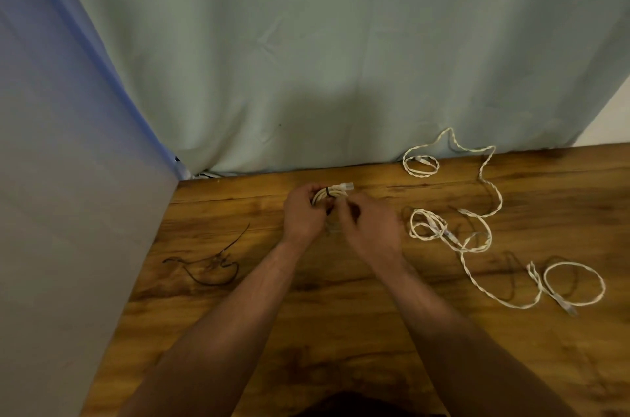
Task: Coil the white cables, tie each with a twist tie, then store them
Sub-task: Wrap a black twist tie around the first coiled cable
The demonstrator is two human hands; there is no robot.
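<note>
My left hand point(301, 217) grips a small coil of white cable point(332, 193) just above the wooden table, with a black twist tie point(327, 192) wrapped around the coil. The cable's plug sticks out to the right at the top. My right hand point(370, 224) is closed against the coil's lower right side, pinching at the tie's ends; the fingers hide what they hold. To the right, loose white cables point(477, 239) lie tangled in several loops across the table.
Several black twist ties point(211, 263) lie on the wooden table point(306, 314) to the left. A pale green cloth point(306, 58) hangs behind the table and a blue-grey cloth point(68, 177) borders its left side.
</note>
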